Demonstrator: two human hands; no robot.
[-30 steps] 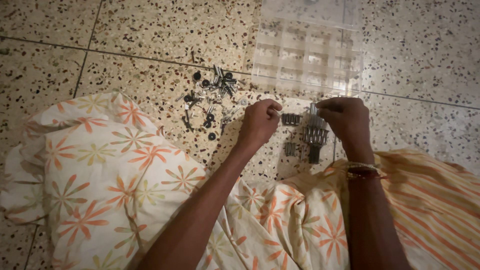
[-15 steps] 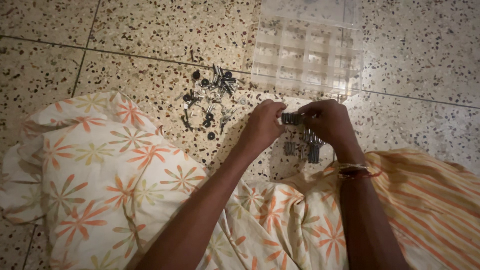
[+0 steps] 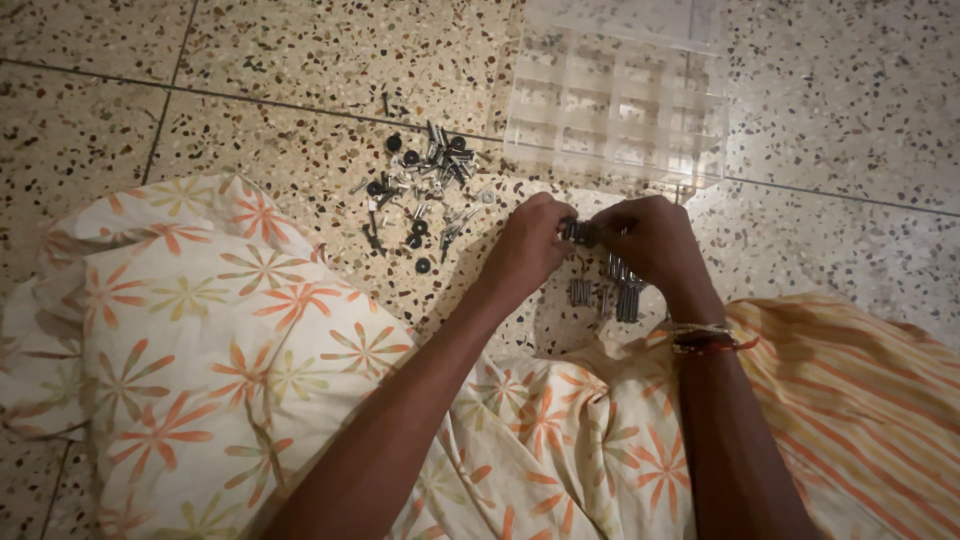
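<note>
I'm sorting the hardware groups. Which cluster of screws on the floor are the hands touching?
The short row of screws pinched between left hand and right hand; the loose pile lies untouched further left.

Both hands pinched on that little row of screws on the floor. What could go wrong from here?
1. The left hand and right hand squeeze the row of screws from both ends; it may buckle and scatter.
2. The right hand could knock the sorted screws beneath it.
3. Strays could reach the loose pile.
</note>
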